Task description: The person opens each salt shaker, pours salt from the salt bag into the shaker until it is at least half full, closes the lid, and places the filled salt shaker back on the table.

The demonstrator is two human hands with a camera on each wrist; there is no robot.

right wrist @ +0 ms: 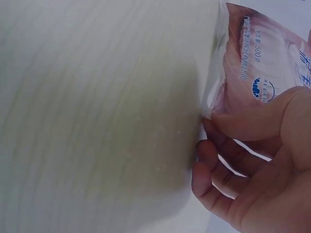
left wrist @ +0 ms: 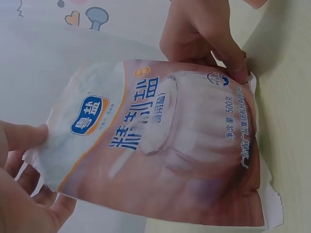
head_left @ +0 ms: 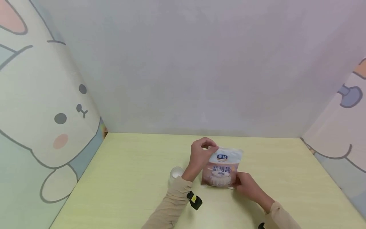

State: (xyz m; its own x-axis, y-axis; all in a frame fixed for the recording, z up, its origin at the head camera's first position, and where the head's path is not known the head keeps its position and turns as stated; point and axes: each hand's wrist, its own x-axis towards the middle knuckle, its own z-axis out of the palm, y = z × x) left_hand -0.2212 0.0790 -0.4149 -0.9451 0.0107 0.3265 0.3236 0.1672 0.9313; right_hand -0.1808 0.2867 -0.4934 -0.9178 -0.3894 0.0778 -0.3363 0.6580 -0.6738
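Observation:
A bag of salt (head_left: 220,173), brown and white with blue lettering, stands upright on the table between both hands. At its upper left corner, my left hand (head_left: 199,156) pinches the white top edge between thumb and fingers. My right hand (head_left: 249,187) pinches the lower right corner, close to the tabletop. In the left wrist view the front of the salt bag (left wrist: 184,145) faces the camera, with the thumb of the left hand (left wrist: 24,184) on its top end. In the right wrist view, thumb and forefinger of the right hand (right wrist: 257,160) meet at the bag's bottom corner.
A small round container (head_left: 176,172) with white contents stands left of the bag, partly behind the left forearm. The pale yellow table (head_left: 137,159) meets a plain wall (head_left: 200,70) at the back. Panels with cartoon drawings (head_left: 43,111) flank both sides.

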